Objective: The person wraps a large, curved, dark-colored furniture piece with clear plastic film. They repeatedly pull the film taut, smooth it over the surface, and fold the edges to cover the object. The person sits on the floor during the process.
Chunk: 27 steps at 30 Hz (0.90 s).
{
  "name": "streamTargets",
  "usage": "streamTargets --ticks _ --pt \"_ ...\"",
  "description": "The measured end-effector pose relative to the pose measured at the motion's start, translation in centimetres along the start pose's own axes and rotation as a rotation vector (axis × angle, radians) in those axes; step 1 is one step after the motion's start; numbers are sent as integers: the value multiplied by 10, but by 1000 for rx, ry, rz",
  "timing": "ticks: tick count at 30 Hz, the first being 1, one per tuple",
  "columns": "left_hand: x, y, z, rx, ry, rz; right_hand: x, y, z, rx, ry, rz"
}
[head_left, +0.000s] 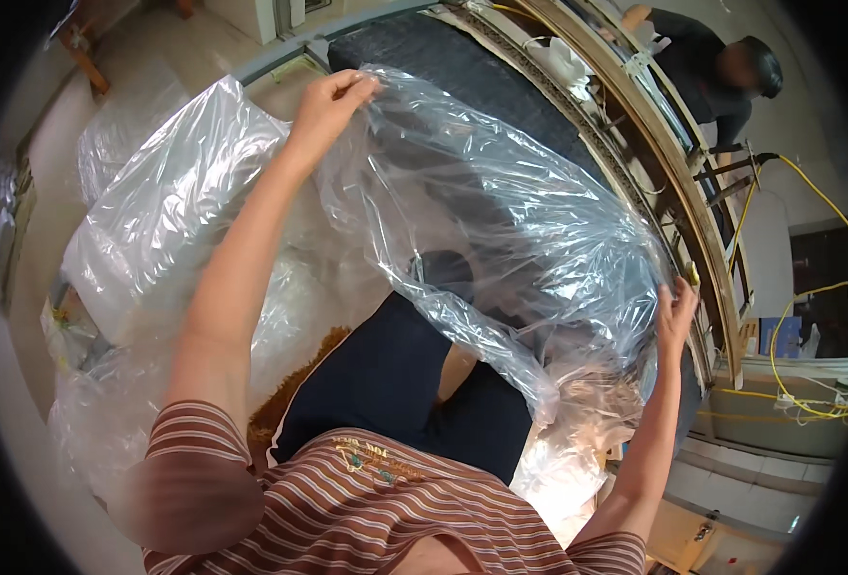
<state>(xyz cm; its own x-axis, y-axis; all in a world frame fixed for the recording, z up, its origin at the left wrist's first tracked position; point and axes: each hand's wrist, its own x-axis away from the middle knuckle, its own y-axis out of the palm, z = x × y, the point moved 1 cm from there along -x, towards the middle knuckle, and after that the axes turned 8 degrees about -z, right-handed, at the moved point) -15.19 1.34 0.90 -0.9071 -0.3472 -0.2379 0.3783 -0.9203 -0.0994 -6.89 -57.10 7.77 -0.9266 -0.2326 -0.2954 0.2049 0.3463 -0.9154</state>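
Note:
A large clear plastic sheet [539, 211] is stretched slantwise in front of me, wrinkled and shiny, its lower edge gathered above my lap. My left hand [336, 103], arm reaching far forward, pinches the sheet's upper left corner between thumb and fingers. At the sheet's other end, on the right and nearer to me, my right hand [675, 309] grips the bunched film with bent fingers. Whether the sheet is a single layer or a bag, I cannot tell. Dark fabric [462, 72] lies on the surface behind it.
More clear film [175, 182] lies heaped at my left. A long wooden frame [678, 125] curves along the far right edge. Past it, a person [702, 67] in dark clothes and a black cap leans in. Yellow cables [817, 192] hang at the right.

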Motion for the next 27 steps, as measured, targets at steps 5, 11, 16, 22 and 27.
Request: streamTargets --ticks 5,11,16,22,27 --pt "-1 -5 18 176 101 36 10 18 19 -105 31 -20" --pt "-25 39 51 373 12 26 24 -24 52 -597 86 204" --pt "-68 122 39 133 238 -7 48 -55 111 -673 219 390" --pt "-111 219 21 -222 164 16 74 -31 190 -430 298 473" --pt "-130 256 24 -334 86 93 61 -28 212 -415 333 491"
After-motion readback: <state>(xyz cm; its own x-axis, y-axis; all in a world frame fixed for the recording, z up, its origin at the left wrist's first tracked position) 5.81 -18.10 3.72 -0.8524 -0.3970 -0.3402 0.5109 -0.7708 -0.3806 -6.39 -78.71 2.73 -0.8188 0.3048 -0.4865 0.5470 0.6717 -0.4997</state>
